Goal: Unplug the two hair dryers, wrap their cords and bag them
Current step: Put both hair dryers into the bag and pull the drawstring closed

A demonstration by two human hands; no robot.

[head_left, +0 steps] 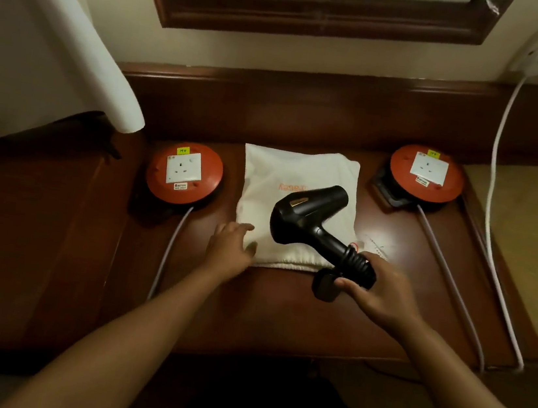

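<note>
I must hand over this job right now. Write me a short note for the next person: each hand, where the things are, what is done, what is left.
Left hand: open, fingers resting on the near-left corner of the white cloth bag, which lies flat on the wooden desk.
Right hand: grips the handle end of the black hair dryer, with the coiled cord and the plug; the dryer is over the bag.
Done: this dryer is unplugged, its cord looks wrapped. Both orange socket reels have empty sockets.
Left: put this dryer in the bag. A second dryer is not in view; whether it is already bagged cannot be told.
</note>
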